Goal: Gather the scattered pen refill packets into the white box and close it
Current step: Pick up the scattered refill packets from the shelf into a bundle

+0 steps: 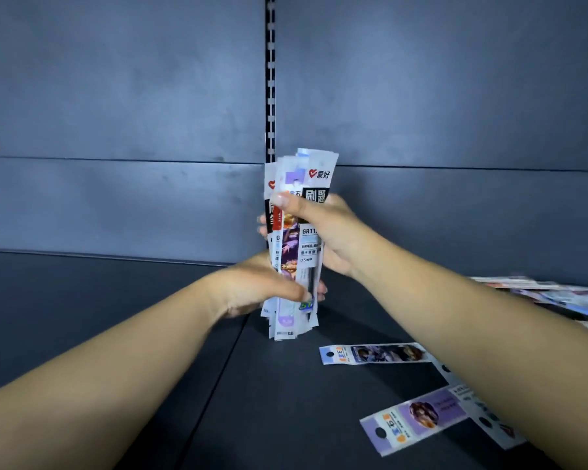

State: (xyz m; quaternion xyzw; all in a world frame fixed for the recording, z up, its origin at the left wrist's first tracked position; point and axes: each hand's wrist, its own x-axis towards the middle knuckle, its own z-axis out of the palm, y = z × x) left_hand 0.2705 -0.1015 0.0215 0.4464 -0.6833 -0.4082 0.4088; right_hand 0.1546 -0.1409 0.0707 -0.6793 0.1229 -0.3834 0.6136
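Note:
A bundle of pen refill packets (301, 184) stands upright on its lower ends on the dark shelf (116, 317). My right hand (323, 228) grips the bundle near its upper half, thumb across the front. My left hand (262, 286) holds it lower down, thumb over the packets. Loose packets lie flat on the shelf: one (374, 353) to the right of the bundle, a purple one (418, 418) nearer to me, and others partly hidden under my right forearm. The white box is not in view.
A pile of more packets (564, 296) lies at the far right edge of the shelf. A dark back wall with a slotted upright rail (270, 79) rises behind the bundle. A seam (218, 374) runs across the shelf toward me.

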